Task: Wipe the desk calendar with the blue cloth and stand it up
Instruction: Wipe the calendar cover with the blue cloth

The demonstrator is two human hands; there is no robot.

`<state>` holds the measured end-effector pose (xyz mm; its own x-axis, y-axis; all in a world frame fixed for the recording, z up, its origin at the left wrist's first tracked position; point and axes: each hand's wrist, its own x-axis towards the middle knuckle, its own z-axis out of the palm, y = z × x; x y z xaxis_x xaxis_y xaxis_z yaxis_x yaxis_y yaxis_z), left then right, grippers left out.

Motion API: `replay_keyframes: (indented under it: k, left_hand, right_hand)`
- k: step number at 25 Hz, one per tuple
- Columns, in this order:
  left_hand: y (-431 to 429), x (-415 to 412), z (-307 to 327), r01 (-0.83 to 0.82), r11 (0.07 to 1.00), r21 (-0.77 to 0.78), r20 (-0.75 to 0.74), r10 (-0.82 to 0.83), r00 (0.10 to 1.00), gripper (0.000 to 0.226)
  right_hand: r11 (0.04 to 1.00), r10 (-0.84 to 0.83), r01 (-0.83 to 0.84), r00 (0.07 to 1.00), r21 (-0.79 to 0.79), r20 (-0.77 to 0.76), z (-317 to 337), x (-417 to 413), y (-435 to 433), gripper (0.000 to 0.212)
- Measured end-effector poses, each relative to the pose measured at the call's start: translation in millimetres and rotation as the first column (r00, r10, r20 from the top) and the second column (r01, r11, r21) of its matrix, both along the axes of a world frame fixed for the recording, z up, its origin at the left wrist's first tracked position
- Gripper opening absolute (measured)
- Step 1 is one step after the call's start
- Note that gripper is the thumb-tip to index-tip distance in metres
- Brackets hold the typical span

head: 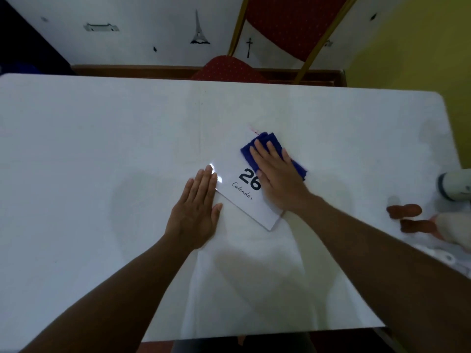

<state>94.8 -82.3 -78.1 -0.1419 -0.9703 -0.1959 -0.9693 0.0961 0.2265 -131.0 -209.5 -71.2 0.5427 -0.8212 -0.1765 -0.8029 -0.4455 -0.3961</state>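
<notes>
Pinning the calendar [246, 197] flat mid-table [102, 149], the left hand [197, 212] lies open while the right hand [276, 177] presses the cloth [248, 151]; glossy, light, likely slippery, best lifted by its edges.

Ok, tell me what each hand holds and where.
Neither grips. Right hand presses flat on the blue cloth; left hand pins the calendar by its left edge.
</notes>
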Motion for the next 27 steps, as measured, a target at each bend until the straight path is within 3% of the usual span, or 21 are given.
replay_keyframes:
  k: [3, 6, 10, 12, 15, 18, 23, 25, 27]
  left_hand:
    - [0, 0, 0, -0.006, 1.000, 0.013, -0.013, 0.006, 1.000, 0.068]
    - [0, -1, -1, -0.008, 0.999, 0.035, -0.006, 0.008, 1.000, 0.068]
    - [-1, 1, -1, -0.007, 1.000, 0.026, -0.004, 0.007, 1.000, 0.069]
    - [0, 0, -1, -0.002, 1.000, 0.012, -0.006, 0.002, 1.000, 0.069]
    - [-2, 0, 1, 0.005, 1.000, 0.022, -0.001, -0.005, 1.000, 0.070]
    - [-4, 1, 3, 0.012, 0.997, 0.074, 0.039, -0.015, 0.999, 0.070]
    - [-9, -11, 21, -0.015, 0.996, 0.092, 0.051, 0.010, 0.999, 0.065]
    - [-12, -19, 32, -0.038, 0.999, 0.034, 0.028, 0.037, 0.999, 0.060]
    - [-18, -27, 37, 0.004, 1.000, 0.014, -0.049, -0.003, 0.999, 0.058]
  right_hand:
    - [0.995, 0.056, -0.056, 0.998, -0.079, 0.009, -5, 7, 52, 0.058]
    - [0.961, 0.269, -0.270, 0.963, -0.051, -0.024, -3, -7, 81, 0.058]
    - [0.865, 0.502, -0.502, 0.865, -0.002, -0.017, 9, -35, 56, 0.058]
    - [0.889, 0.455, -0.455, 0.890, 0.043, 0.006, 13, -39, 33, 0.059]
    - [0.966, 0.239, -0.244, 0.969, 0.089, 0.059, 15, -25, 11, 0.061]
    - [0.989, 0.129, -0.133, 0.990, 0.060, 0.065, 14, -8, 24, 0.063]
    - [0.928, 0.359, -0.370, 0.919, 0.037, 0.165, 20, -20, 74, 0.062]
    - [0.981, 0.185, -0.194, 0.946, 0.008, 0.268, 23, -32, 82, 0.061]
    - [0.994, -0.040, 0.064, 0.971, -0.092, 0.237, 25, -41, 82, 0.054]
